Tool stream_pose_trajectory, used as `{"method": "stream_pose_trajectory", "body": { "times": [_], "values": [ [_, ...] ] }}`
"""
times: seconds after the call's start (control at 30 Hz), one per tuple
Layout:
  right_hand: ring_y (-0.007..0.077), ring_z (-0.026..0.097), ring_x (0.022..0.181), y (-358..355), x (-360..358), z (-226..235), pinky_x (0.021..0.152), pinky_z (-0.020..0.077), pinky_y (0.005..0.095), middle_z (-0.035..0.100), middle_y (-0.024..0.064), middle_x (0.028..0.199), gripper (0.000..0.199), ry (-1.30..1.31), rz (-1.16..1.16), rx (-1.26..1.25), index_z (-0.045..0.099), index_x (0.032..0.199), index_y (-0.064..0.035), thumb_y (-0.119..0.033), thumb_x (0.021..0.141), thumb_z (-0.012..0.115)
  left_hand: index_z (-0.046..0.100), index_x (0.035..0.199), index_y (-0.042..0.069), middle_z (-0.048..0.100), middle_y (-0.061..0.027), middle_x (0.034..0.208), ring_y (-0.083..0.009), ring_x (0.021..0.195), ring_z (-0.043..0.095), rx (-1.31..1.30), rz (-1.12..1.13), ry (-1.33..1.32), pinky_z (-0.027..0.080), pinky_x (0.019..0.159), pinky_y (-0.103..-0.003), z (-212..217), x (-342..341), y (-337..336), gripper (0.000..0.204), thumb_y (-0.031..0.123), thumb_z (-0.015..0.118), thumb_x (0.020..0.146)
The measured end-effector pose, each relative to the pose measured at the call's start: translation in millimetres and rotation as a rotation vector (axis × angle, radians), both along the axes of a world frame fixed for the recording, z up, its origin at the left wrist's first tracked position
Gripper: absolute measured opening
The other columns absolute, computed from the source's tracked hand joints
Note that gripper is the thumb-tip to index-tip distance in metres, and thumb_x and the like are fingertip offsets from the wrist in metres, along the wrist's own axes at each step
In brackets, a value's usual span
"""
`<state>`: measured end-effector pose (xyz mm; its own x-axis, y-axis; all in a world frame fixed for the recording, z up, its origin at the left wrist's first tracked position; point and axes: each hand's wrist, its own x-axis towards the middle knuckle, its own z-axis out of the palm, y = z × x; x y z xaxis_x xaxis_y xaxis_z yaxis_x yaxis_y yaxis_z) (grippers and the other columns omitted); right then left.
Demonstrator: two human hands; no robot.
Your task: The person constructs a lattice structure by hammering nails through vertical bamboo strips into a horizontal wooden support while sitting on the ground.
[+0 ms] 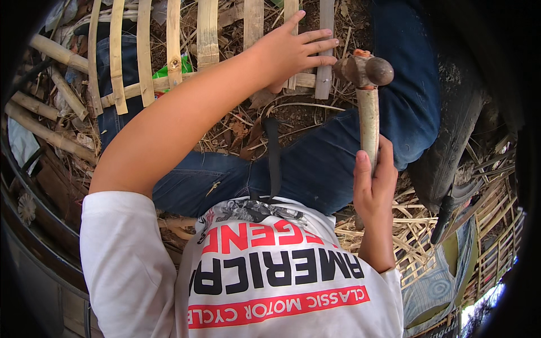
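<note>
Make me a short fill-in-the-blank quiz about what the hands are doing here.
1. The right hand grips a ____ by its handle.
2. The left hand presses on a frame of ____ slats.
3. The hammer head is just to the ____ of the left fingers.
4. The legs wear blue ____.

Missing words: hammer; bamboo; right; jeans
</note>
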<state>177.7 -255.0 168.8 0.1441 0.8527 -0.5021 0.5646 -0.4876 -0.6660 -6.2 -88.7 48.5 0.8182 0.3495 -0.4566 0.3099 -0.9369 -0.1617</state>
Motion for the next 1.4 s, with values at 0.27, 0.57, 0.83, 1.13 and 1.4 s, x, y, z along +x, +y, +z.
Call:
{"method": "stream_pose_trajectory", "body": {
  "times": [0.27,0.57,0.83,1.13,1.4],
  "values": [
    [0.0305,0.066,0.061,2,-11,8,0.057,0.0477,0.0349,0.06,0.0188,0.069,0.03,-0.037,0.084,-0.15,0.049,0.125,-0.0009,-0.015,0.1,0.057,0.025,0.157,0.024,0.018,-0.0073,0.165,-0.0235,0.152,0.017,-0.265,-0.005,-0.13,0.018,0.117,-0.064,17,-5,11,0.111,0.046,0.082,0.064],
    [0.0161,0.057,0.054,-3,-17,6,0.054,0.0432,0.0309,0.057,0.0089,0.064,0.025,-0.021,-0.015,-0.091,0.052,0.12,-0.0006,-0.017,0.102,0.053,0.02,0.156,0.037,0.019,0.0065,0.165,-0.0145,0.152,0.015,-0.078,0.066,-0.14,0.016,0.12,-0.059,-4,-6,-2,0.123,0.051,0.089,0.055],
    [0.0049,0.049,0.055,0,-4,8,0.048,0.0373,0.0233,0.052,-0.0012,0.064,0.033,0.052,-0.09,-0.096,0.049,0.128,-0.0018,-0.024,0.104,0.05,0.02,0.158,0.022,0.015,-0.0065,0.166,-0.0236,0.153,0.014,-0.2,-0.019,-0.255,0.015,0.118,-0.064,6,-15,11,0.118,0.052,0.084,0.063],
    [0.0211,0.055,0.052,4,-12,14,0.053,0.0416,0.0346,0.054,0.0128,0.061,0.028,0.016,-0.04,-0.076,0.052,0.124,-0.0012,-0.019,0.103,0.053,0.023,0.156,0.03,0.019,0.0019,0.165,-0.0182,0.152,0.016,-0.137,0.042,-0.136,0.017,0.119,-0.061,-10,-4,-1,0.118,0.048,0.088,0.058],
    [0.0115,0.052,0.054,8,-11,16,0.05,0.0403,0.0329,0.049,0.0039,0.06,0.027,0.03,-0.141,-0.147,0.05,0.12,-0.0012,-0.023,0.104,0.051,0.02,0.158,0.024,0.015,-0.0048,0.166,-0.0234,0.153,0.014,-0.287,0.003,-0.081,0.018,0.117,-0.063,13,-5,14,0.124,0.057,0.086,0.059]
  ]
}}
